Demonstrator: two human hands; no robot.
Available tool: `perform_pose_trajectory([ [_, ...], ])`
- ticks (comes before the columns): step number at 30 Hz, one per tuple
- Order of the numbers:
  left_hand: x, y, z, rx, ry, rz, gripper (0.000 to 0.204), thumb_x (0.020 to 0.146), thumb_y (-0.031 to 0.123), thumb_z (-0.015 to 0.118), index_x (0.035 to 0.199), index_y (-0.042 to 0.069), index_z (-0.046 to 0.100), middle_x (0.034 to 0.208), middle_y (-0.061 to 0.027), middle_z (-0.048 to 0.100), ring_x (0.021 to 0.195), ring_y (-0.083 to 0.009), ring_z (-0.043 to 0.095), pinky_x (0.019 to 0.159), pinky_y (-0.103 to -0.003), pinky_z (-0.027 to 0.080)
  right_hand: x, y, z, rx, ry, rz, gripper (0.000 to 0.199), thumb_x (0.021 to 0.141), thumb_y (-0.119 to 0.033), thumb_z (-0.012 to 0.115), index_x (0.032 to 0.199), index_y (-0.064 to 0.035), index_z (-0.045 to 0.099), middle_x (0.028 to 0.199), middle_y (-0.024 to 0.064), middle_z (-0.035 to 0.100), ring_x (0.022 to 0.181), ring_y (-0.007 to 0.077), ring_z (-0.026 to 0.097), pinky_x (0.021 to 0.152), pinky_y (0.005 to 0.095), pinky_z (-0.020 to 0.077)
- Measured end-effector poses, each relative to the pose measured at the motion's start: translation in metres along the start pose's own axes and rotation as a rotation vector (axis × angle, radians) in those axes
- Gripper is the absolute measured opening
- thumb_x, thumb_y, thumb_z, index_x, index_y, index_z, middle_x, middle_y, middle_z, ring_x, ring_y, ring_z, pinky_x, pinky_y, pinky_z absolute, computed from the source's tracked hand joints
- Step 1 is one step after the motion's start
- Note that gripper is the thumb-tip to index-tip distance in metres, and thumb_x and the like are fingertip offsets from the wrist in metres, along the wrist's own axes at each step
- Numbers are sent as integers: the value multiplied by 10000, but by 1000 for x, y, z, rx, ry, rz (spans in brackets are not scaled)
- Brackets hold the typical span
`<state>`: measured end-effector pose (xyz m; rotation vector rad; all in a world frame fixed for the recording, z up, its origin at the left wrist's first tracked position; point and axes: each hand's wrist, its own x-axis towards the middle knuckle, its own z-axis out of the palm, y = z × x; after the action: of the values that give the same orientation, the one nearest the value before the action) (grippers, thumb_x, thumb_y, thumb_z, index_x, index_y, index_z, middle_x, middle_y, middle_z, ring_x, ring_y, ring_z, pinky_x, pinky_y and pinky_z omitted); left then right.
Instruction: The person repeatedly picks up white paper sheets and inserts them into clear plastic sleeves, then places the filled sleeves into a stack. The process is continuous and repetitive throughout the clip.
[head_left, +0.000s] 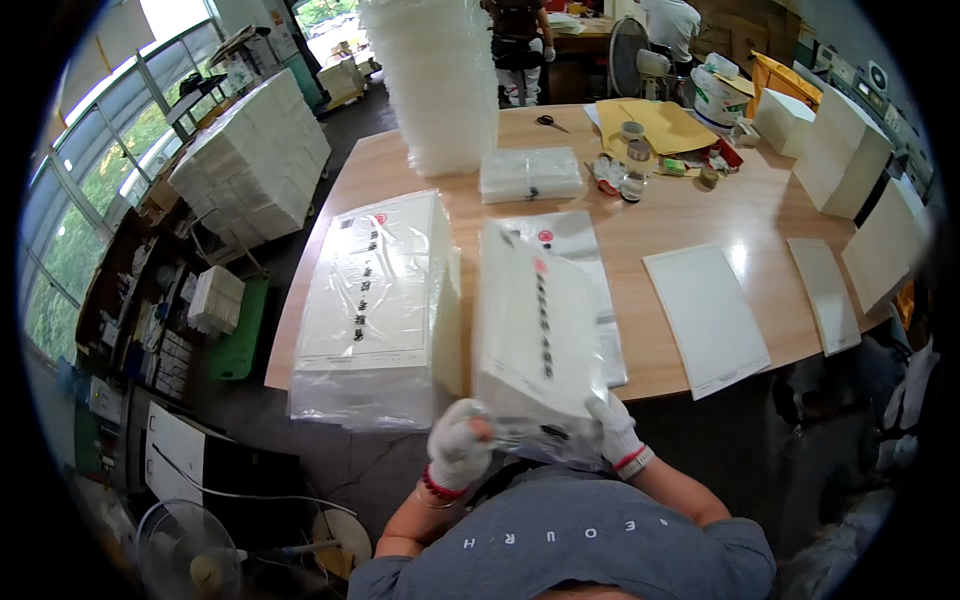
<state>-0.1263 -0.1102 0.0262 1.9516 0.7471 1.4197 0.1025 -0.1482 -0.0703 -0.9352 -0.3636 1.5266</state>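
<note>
A clear plastic bag [535, 330] with printed white sheets inside leans up off the table's near edge, its lower end toward me. My left hand [460, 445], in a white knit glove, is closed on the bag's near left corner. On the near right corner my right hand [618, 435], gloved alike, grips the same plastic with its fingers partly hidden. Another printed plastic bag [597, 265] lies flat beneath it. Just left stands a thick pile of bagged printed sheets [375, 270], loose plastic hanging over the table's near edge.
A tall stack of translucent plastic [435, 90] rises behind, beside a bundle of clear bags [530, 174]. Further right are scissors [548, 122], yellow envelopes [655, 125] and tape rolls [635, 170]. Paper stacks [840, 150] line the right. Two other people are at the back.
</note>
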Motion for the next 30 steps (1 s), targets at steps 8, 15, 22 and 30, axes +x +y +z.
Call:
perform_pose_trajectory([
  [8,16,-74,-185,8,787,-30,79,838,132,449,821,58,469,869,-49,471,800,-153,457,758,-298,402,69,36,155,-186,-837,361,340,901,-272,507,1134,-26,490,845,77,578,688,137,602,596,264,509],
  [15,-123,-190,-234,-193,1026,-544,266,911,175,372,1093,73,537,1062,-62,556,981,-180,513,874,-372,412,58,76,146,-495,-652,178,358,919,-286,474,1166,-25,474,811,57,569,653,136,585,620,275,507],
  [22,-122,-167,23,315,-350,-407,112,706,98,570,810,59,572,842,-120,564,815,-317,557,729,-405,450,21,53,-10,-730,-195,436,368,895,-252,507,1180,-22,468,837,59,570,679,111,554,579,232,466],
  [30,19,-223,143,755,-509,-62,226,764,226,572,880,32,586,825,-146,598,739,-319,551,668,-426,453,-4,12,-46,-589,56,345,350,905,-224,494,1176,-6,456,843,76,563,651,121,544,600,272,487],
])
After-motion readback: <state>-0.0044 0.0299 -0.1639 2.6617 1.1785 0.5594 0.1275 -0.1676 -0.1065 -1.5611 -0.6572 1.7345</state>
